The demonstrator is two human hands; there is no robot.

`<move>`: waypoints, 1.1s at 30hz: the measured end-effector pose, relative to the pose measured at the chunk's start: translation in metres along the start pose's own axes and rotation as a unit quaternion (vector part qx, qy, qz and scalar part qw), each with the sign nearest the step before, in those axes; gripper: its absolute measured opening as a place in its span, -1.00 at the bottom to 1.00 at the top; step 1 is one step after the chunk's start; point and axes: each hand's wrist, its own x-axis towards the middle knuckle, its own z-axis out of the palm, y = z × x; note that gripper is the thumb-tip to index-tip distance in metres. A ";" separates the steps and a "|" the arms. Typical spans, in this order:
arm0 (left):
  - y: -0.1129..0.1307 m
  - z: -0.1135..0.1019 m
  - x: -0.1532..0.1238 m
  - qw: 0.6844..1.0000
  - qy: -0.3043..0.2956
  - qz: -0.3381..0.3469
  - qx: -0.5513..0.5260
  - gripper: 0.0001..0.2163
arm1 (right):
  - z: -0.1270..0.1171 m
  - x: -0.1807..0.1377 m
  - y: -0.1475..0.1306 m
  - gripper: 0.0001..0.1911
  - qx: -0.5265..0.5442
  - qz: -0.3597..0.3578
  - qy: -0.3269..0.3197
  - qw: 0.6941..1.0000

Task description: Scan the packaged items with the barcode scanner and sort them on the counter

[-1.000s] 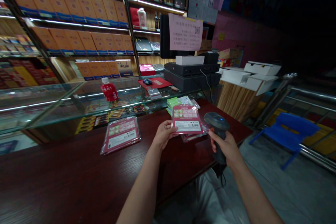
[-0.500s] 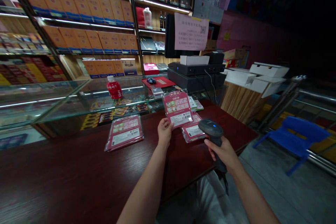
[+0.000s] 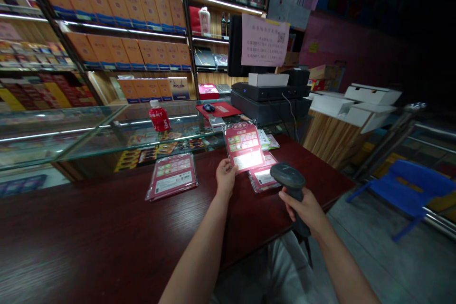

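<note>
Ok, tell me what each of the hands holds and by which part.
The left hand holds a pink packet by its lower left corner; the right hand grips the barcode scanner by its handle.

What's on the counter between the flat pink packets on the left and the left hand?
Nothing: in the head view only bare dark counter separates the flat pink packets from the left hand, which holds a raised packet.
</note>
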 end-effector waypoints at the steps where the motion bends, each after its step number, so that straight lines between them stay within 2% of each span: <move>1: -0.001 0.000 0.000 1.000 -0.001 0.003 -0.002 -0.69 | 0.000 0.000 0.000 -0.57 0.000 0.002 0.000 1.000; 16: 0.003 -0.001 -0.001 1.000 -0.012 -0.011 -0.006 -0.63 | -0.003 0.002 0.002 -0.52 0.032 0.014 0.028 0.999; 24: 0.012 0.001 -0.007 0.999 -0.018 -0.032 -0.001 -0.61 | -0.008 -0.001 -0.008 -0.52 0.038 0.011 0.029 0.999; 29: 0.025 0.003 -0.016 0.995 -0.004 -0.100 -0.003 -0.63 | -0.011 -0.002 -0.010 -0.53 0.059 0.009 0.022 0.998; 33: 0.047 -0.012 -0.023 0.986 0.027 -0.161 0.031 -0.68 | -0.011 -0.003 -0.008 -0.53 0.060 0.012 0.022 0.998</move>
